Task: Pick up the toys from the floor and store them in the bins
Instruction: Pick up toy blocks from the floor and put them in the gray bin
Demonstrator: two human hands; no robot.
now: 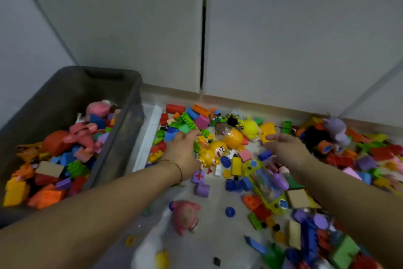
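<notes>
Your left hand (183,149) reaches into the toys (233,137) heaped on the pale floor (218,199). Its fingers bend down onto the blocks, but you cannot tell if they hold one. Your right hand (285,149) hangs over the pile with straight fingers, holding nothing. The grey bin (65,94), partly filled with toys, stands on the left, near the white cupboard doors (294,29).

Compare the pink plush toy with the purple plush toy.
The pink plush toy lies alone on the floor; the purple plush toy sits atop the block pile. The pink one is near the camera, the purple one farther off at right. Both are outside the bin, untouched.
</notes>
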